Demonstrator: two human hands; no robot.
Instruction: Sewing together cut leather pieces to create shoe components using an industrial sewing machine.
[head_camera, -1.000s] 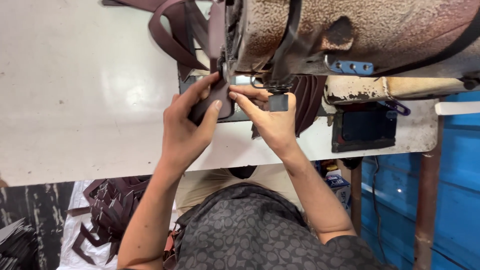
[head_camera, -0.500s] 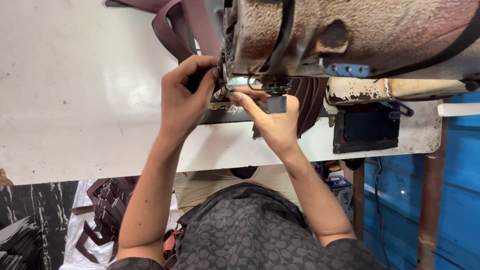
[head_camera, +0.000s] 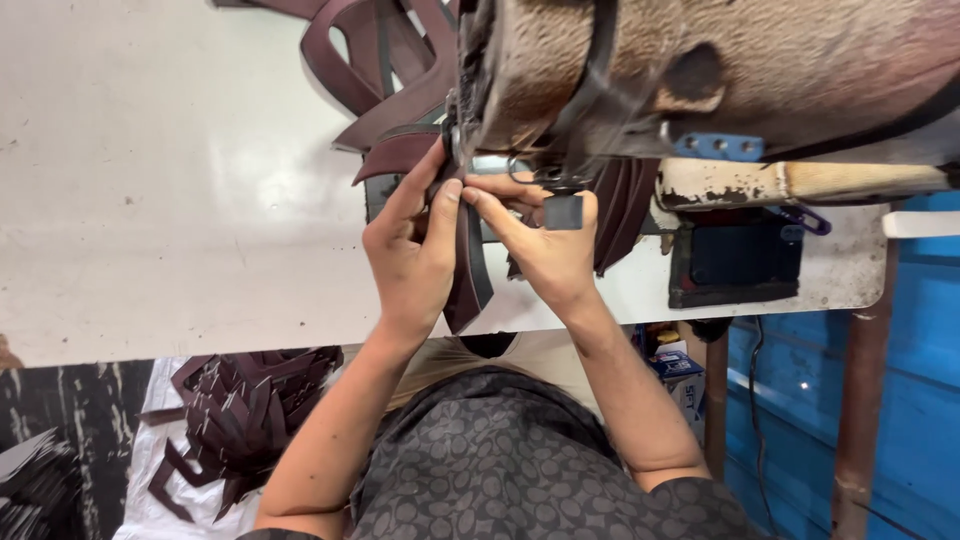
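Hands (head_camera: 415, 255) on maroon strap (head_camera: 470, 265) under sewing machine (head_camera: 700, 70)

Strap (head_camera: 468, 265) on table (head_camera: 150, 200), beneath sewing machine (head_camera: 720, 70).

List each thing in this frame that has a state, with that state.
Left hand: pinching the strap.
Right hand: fingers at the strap beside the needle area.
Strap: hanging over the table edge.
Sewing machine: worn, stained.
Strap pile: heaped on the table.
Floor straps: heaped.

Dark strap pile (head_camera: 240, 420) lies below white table (head_camera: 150, 200).
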